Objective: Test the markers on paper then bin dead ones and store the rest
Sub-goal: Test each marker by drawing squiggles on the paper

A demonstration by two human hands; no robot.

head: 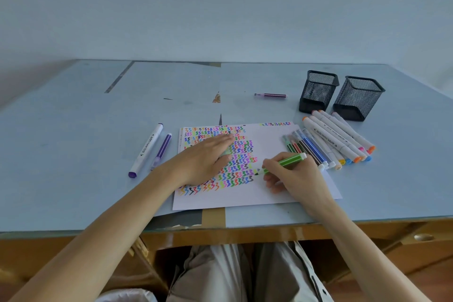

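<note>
A white paper [277, 189] covered with coloured squiggles lies on the blue table. My right hand [291, 176] grips a green marker [289, 161], its tip touching the paper at the right end of the squiggle rows. My left hand [208, 159] lies flat on the paper with straight fingers; a pale green cap [226, 153] shows under its fingers. A group of several markers [331, 144] lies right of the paper. Two purple markers [149, 149] lie to the left.
Two black mesh pen holders [318, 91] [356, 98] stand at the back right. A single striped purple marker [270, 95] lies behind the paper. The table's front edge [220, 227] runs just below the paper, with a white bin rim [127, 295] below at the bottom left.
</note>
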